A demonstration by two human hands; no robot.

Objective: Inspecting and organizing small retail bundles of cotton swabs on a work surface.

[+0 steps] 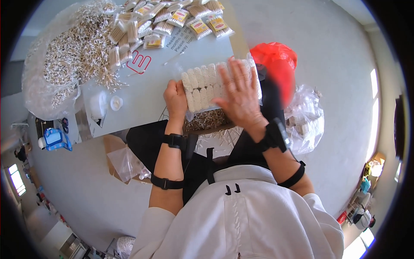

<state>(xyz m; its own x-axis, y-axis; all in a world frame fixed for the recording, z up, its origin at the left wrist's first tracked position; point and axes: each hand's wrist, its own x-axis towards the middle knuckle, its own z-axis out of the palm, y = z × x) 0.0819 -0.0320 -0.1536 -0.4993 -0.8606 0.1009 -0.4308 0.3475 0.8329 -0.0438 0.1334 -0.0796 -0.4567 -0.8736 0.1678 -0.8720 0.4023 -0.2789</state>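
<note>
A block of cotton swab packs [199, 80], white tips facing up in two rows, is held at the table's near right edge. My left hand [175, 100] is closed at its left end, thumb on top. Flat across its right part lies my right hand [240, 93], fingers stretched out and palm down, covering some tips. Clear plastic film shows at the block's lower edge. Beneath it, a box of loose cotton swabs [208, 120] is partly hidden.
On the table [142, 97] are a clear bag of loose swabs [75, 54], piled swab packs [177, 19] and a small white round container [116, 102]. A red plastic bag [276, 60] and a clear bag [305, 118] stand at right. A blue-cased device [55, 139] sits at left.
</note>
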